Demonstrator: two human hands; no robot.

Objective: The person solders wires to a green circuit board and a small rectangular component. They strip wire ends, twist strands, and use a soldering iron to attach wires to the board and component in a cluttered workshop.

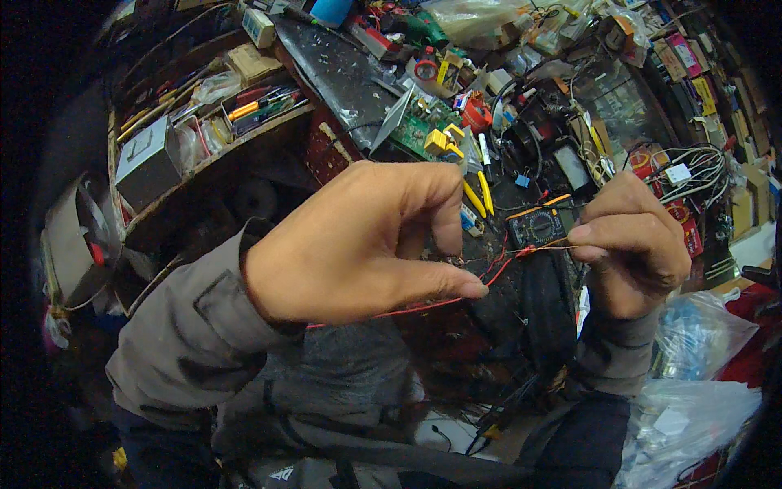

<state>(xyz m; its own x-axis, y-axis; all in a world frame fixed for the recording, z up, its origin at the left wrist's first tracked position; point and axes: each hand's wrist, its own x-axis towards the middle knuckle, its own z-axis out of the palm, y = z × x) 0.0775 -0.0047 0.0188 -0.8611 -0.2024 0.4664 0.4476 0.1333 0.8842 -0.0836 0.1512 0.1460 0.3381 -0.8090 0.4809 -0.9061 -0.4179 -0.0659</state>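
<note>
My left hand (358, 244) is curled in mid-air above my lap, with thumb and index fingertip apart. Thin wire strands pass near that gap, and my other left fingers are hidden behind the hand. My right hand (635, 240) pinches a thin copper-coloured wire (550, 246) between thumb and fingertips. A red wire (505, 265) runs beneath the left thumb toward the right fingers. Just beyond the wires lies a black multimeter (538, 226) with an orange edge and a round dial.
Beyond my hands, the cluttered bench holds yellow-handled pliers (481, 196), a green circuit board (428, 122) and a bundle of white cables (700, 175). At left, an open drawer (216, 155) contains tools. Clear plastic bags (692, 424) lie at lower right.
</note>
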